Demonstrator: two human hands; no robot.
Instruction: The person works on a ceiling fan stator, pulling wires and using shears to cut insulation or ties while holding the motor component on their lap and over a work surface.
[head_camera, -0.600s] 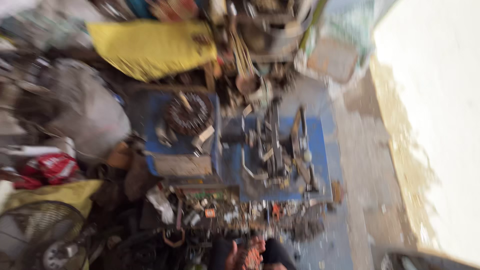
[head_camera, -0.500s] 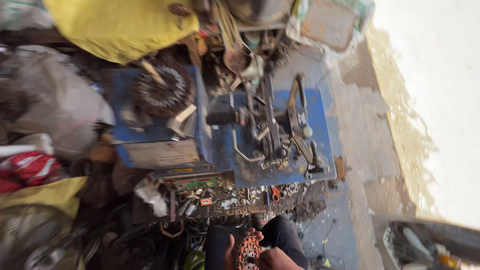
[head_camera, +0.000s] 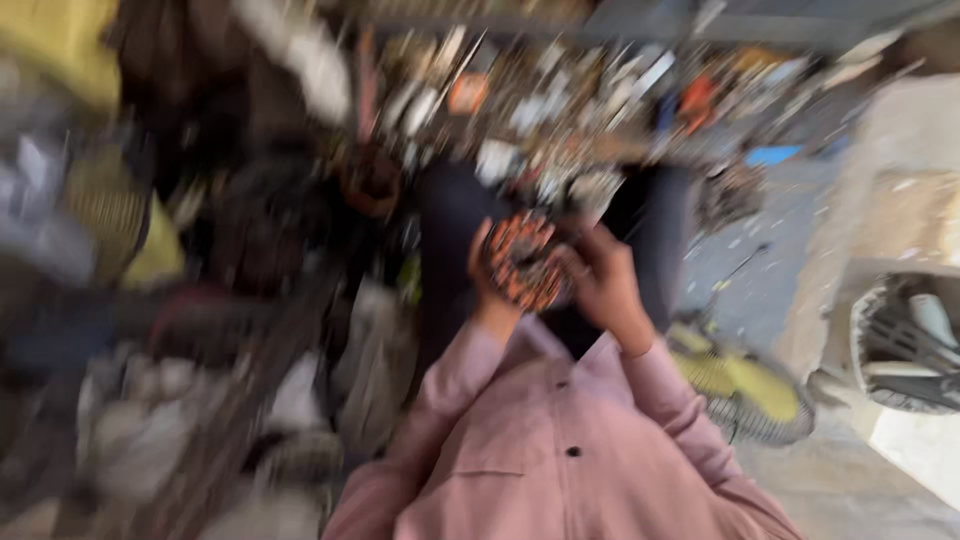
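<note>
The view is heavily blurred. Over my lap I hold a round part wound with orange-copper wire (head_camera: 522, 262), like a motor coil. My left hand (head_camera: 483, 272) grips its left edge. My right hand (head_camera: 602, 283) wraps around its right side. Both arms wear pink shirt sleeves (head_camera: 560, 450). My dark trousers (head_camera: 455, 225) show beneath the hands.
A cluttered strip of small metal parts and scraps (head_camera: 560, 95) lies ahead of my knees. Dark junk and a yellowish fan grille (head_camera: 110, 215) are piled at left. A yellow fan guard (head_camera: 745, 395) lies at right, with a pale concrete edge (head_camera: 900, 190) beyond.
The camera has tilted sharply down: the blue workbench with tools has left the view, and my hands with the wound coil now sit near the middle.
</note>
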